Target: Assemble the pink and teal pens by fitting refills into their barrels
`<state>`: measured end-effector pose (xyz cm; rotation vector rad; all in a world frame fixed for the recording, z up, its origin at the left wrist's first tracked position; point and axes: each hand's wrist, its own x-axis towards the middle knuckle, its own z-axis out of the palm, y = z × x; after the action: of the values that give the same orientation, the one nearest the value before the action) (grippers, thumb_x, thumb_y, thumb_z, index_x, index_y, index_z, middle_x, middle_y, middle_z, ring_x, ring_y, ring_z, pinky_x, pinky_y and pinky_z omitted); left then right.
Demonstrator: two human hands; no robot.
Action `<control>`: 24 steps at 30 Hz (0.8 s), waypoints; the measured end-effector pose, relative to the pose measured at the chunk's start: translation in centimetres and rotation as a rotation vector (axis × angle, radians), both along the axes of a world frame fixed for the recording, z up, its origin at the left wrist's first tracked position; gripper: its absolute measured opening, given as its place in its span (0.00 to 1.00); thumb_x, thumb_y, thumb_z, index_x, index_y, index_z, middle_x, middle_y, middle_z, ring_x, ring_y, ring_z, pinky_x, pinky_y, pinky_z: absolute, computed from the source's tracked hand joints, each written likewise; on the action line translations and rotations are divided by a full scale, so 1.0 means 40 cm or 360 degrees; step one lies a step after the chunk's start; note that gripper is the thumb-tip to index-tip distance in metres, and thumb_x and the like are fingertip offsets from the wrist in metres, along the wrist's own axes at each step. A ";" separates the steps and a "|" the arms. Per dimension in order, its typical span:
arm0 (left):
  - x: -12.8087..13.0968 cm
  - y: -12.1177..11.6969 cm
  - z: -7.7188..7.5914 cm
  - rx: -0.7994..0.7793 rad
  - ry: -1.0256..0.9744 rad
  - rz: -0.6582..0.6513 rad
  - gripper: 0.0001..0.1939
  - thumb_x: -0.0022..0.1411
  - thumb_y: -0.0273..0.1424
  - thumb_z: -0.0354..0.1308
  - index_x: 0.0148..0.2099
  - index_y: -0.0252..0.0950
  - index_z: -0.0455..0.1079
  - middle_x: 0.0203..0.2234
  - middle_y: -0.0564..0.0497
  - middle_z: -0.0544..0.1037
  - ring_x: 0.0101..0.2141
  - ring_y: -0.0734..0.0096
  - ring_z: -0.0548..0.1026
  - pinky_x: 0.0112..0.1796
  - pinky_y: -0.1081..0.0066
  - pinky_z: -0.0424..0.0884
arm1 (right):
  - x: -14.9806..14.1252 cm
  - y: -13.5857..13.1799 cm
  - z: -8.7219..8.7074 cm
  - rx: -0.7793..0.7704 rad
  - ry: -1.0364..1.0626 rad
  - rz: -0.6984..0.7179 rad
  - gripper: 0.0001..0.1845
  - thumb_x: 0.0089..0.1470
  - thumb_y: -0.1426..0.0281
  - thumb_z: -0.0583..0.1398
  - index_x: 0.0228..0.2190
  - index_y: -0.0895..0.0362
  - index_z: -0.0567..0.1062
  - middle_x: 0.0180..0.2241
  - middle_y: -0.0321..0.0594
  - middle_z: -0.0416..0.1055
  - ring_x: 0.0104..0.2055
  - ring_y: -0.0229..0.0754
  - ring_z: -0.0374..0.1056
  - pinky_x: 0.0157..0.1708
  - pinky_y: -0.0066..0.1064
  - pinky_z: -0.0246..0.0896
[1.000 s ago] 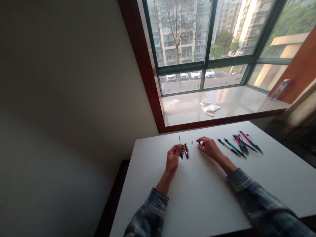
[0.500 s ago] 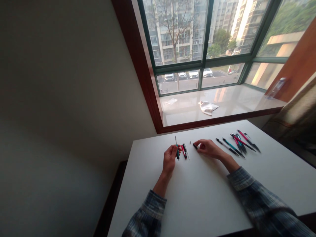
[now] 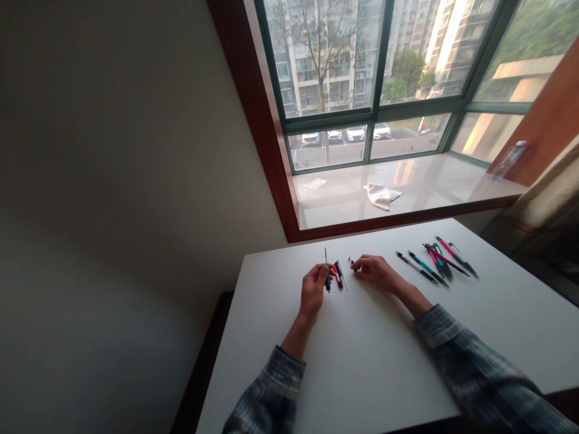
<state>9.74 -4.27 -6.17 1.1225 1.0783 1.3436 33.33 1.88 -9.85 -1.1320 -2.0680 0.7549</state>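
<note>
My left hand (image 3: 313,289) is closed round a teal pen barrel (image 3: 327,279), held upright with a thin refill (image 3: 325,254) sticking out of its top. Just right of these fingers lie a red and black pen part (image 3: 338,276) and a slim refill (image 3: 344,282) on the white table. My right hand (image 3: 373,270) pinches a small black pen part (image 3: 353,265) at the tabletop; the fingertips hide some of it. A tiny grey piece (image 3: 349,259) sits just beyond that part.
Several pens lie to the right on the white table (image 3: 362,355), among them a teal pen (image 3: 425,266) and a red pen (image 3: 446,245). Behind the table is a window sill (image 3: 335,208) with a crumpled white cloth (image 3: 382,196). A wall (image 3: 136,181) stands at the left.
My right hand has moved slightly left with the black pen part, closer to the tiny grey piece. My left hand has shifted a little right, still holding the teal barrel.
</note>
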 end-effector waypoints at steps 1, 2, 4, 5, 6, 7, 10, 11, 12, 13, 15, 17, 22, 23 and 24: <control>0.001 0.000 0.000 0.0001 -0.0001 -0.0001 0.22 0.63 0.49 0.63 0.43 0.34 0.79 0.33 0.46 0.81 0.33 0.69 0.74 0.39 0.69 0.71 | -0.002 0.000 0.000 0.0011 0.0005 0.0004 0.09 0.55 0.65 0.66 0.37 0.55 0.84 0.33 0.41 0.77 0.30 0.40 0.70 0.34 0.34 0.68; 0.001 0.000 0.001 0.0002 -0.0001 -0.0003 0.22 0.63 0.49 0.63 0.43 0.34 0.79 0.33 0.46 0.81 0.33 0.70 0.74 0.39 0.69 0.71 | -0.003 -0.001 0.002 0.0021 0.0014 0.0011 0.09 0.55 0.65 0.66 0.37 0.55 0.84 0.33 0.41 0.77 0.30 0.41 0.70 0.34 0.34 0.68; 0.001 0.000 0.001 0.0004 0.0000 -0.0006 0.22 0.64 0.49 0.63 0.43 0.34 0.79 0.33 0.46 0.81 0.33 0.70 0.74 0.39 0.69 0.71 | -0.003 -0.004 0.008 0.0038 0.0039 0.0033 0.09 0.56 0.65 0.66 0.38 0.54 0.84 0.34 0.42 0.77 0.31 0.41 0.71 0.34 0.34 0.68; 0.001 0.000 0.001 0.0006 0.0001 -0.0007 0.21 0.64 0.49 0.63 0.43 0.34 0.79 0.33 0.46 0.81 0.33 0.70 0.74 0.39 0.69 0.71 | -0.003 -0.006 0.012 0.0047 0.0049 0.0040 0.10 0.56 0.65 0.66 0.39 0.54 0.84 0.35 0.42 0.77 0.32 0.42 0.72 0.34 0.34 0.68; 0.001 0.000 0.001 0.0008 0.0002 -0.0008 0.21 0.64 0.49 0.63 0.43 0.34 0.79 0.33 0.46 0.81 0.33 0.70 0.74 0.39 0.69 0.71 | -0.002 -0.008 0.016 0.0056 0.0056 0.0038 0.10 0.56 0.64 0.66 0.39 0.54 0.84 0.35 0.42 0.77 0.33 0.42 0.72 0.34 0.34 0.69; 0.000 0.000 0.001 0.0009 0.0002 -0.0009 0.21 0.64 0.49 0.63 0.43 0.34 0.79 0.33 0.46 0.81 0.33 0.70 0.74 0.38 0.69 0.71 | -0.001 -0.009 0.019 0.0064 0.0059 0.0029 0.10 0.57 0.64 0.66 0.39 0.53 0.84 0.35 0.42 0.77 0.33 0.42 0.72 0.34 0.34 0.69; 0.000 0.000 0.002 0.0009 0.0012 -0.0011 0.22 0.64 0.49 0.63 0.44 0.34 0.79 0.34 0.45 0.81 0.33 0.69 0.74 0.38 0.69 0.71 | 0.000 -0.013 0.023 0.0066 0.0026 -0.0010 0.10 0.58 0.64 0.66 0.39 0.54 0.84 0.35 0.42 0.77 0.31 0.41 0.72 0.35 0.34 0.68; 0.000 0.000 0.002 0.0009 0.0017 -0.0013 0.22 0.64 0.49 0.63 0.44 0.34 0.79 0.34 0.45 0.81 0.33 0.69 0.74 0.38 0.69 0.71 | -0.001 -0.013 0.023 0.0060 0.0007 -0.0012 0.09 0.58 0.64 0.65 0.39 0.54 0.84 0.34 0.41 0.77 0.31 0.41 0.71 0.35 0.34 0.68; 0.001 -0.001 0.002 0.0008 0.0021 -0.0016 0.22 0.64 0.49 0.63 0.44 0.34 0.79 0.34 0.45 0.81 0.33 0.69 0.74 0.38 0.69 0.71 | -0.002 -0.014 0.022 0.0052 -0.0010 -0.0007 0.09 0.58 0.65 0.65 0.38 0.54 0.84 0.34 0.41 0.77 0.30 0.41 0.71 0.35 0.34 0.68; 0.001 -0.001 0.003 0.0008 0.0023 -0.0020 0.22 0.64 0.49 0.63 0.44 0.34 0.79 0.34 0.45 0.81 0.34 0.69 0.74 0.38 0.69 0.71 | -0.004 -0.014 0.021 0.0045 -0.0024 0.0002 0.09 0.58 0.65 0.65 0.38 0.54 0.84 0.34 0.41 0.77 0.30 0.40 0.71 0.35 0.34 0.68; 0.002 -0.002 0.004 0.0006 0.0023 -0.0026 0.22 0.64 0.49 0.63 0.45 0.34 0.79 0.34 0.45 0.81 0.34 0.69 0.74 0.38 0.69 0.71 | -0.007 -0.014 0.018 0.0037 -0.0039 0.0015 0.09 0.59 0.65 0.65 0.38 0.54 0.84 0.34 0.41 0.77 0.30 0.40 0.71 0.36 0.33 0.68; 0.002 -0.003 0.005 0.0003 0.0022 -0.0026 0.22 0.64 0.49 0.63 0.44 0.34 0.79 0.34 0.45 0.81 0.34 0.69 0.74 0.38 0.69 0.70 | -0.008 -0.013 0.016 0.0036 -0.0046 0.0009 0.09 0.58 0.65 0.65 0.38 0.54 0.84 0.35 0.41 0.77 0.31 0.40 0.71 0.36 0.33 0.68; 0.004 -0.004 0.008 -0.0004 0.0014 -0.0031 0.22 0.64 0.49 0.63 0.44 0.33 0.79 0.34 0.45 0.81 0.33 0.69 0.73 0.38 0.69 0.70 | -0.005 -0.016 0.029 0.0092 -0.0024 -0.0024 0.08 0.58 0.65 0.65 0.38 0.53 0.84 0.37 0.42 0.78 0.32 0.41 0.71 0.35 0.34 0.67; 0.004 -0.004 0.009 -0.0004 0.0012 -0.0037 0.22 0.64 0.49 0.63 0.45 0.33 0.79 0.34 0.45 0.81 0.33 0.70 0.73 0.38 0.69 0.70 | -0.007 -0.019 0.036 0.0124 0.0001 -0.0043 0.09 0.59 0.64 0.65 0.39 0.53 0.84 0.36 0.42 0.78 0.32 0.41 0.70 0.35 0.34 0.66; 0.005 -0.005 0.010 -0.0001 0.0012 -0.0042 0.22 0.64 0.49 0.63 0.45 0.33 0.79 0.34 0.45 0.80 0.33 0.70 0.73 0.38 0.70 0.70 | -0.012 -0.023 0.044 0.0157 0.0040 -0.0072 0.10 0.60 0.63 0.65 0.39 0.53 0.84 0.36 0.41 0.78 0.31 0.41 0.70 0.34 0.34 0.66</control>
<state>9.94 -4.45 -5.76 1.1384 1.0659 1.3195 32.83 0.94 -8.10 -1.1055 -2.0288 0.6347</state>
